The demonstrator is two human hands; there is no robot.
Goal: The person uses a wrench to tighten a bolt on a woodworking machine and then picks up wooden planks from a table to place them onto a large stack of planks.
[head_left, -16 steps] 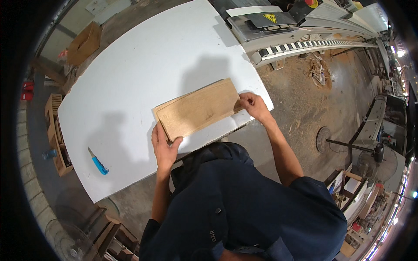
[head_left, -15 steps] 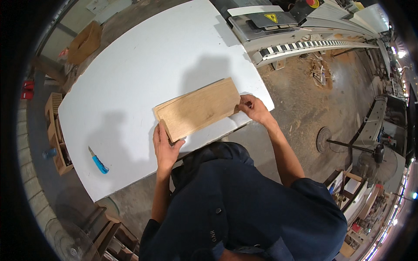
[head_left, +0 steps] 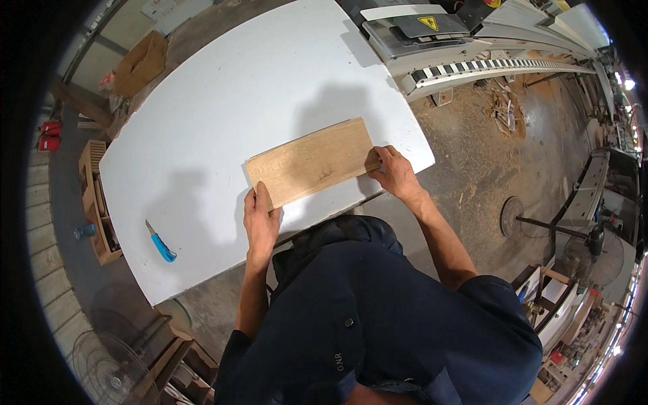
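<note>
A light brown wooden board [head_left: 314, 158] lies slantwise near the front edge of the white table [head_left: 202, 115], its right end farther from me. At its near left corner my left hand [head_left: 260, 217] is closed on the board, with fingers on the top face. My right hand [head_left: 393, 171] grips the right end, thumb at the near edge and fingertips at the corner. A thin edge along the far side hints at another board beneath, though I cannot tell for sure. To the left rests a blue-handled knife [head_left: 162, 248], its blade pointing away from me.
Beyond the table's far right edge stands a machine [head_left: 418, 30] with a roller-like track [head_left: 486, 69]. Sawdust and scraps [head_left: 506, 111] litter the floor at right. A cardboard box [head_left: 140, 64] is at the far left, a wooden crate [head_left: 101, 233] beside the table, a fan [head_left: 104, 368] at lower left.
The board's upper piece now sits squarer over what lies under it, where an offset edge showed before. Both hands have tightened at its ends. The whole view has shifted slightly.
</note>
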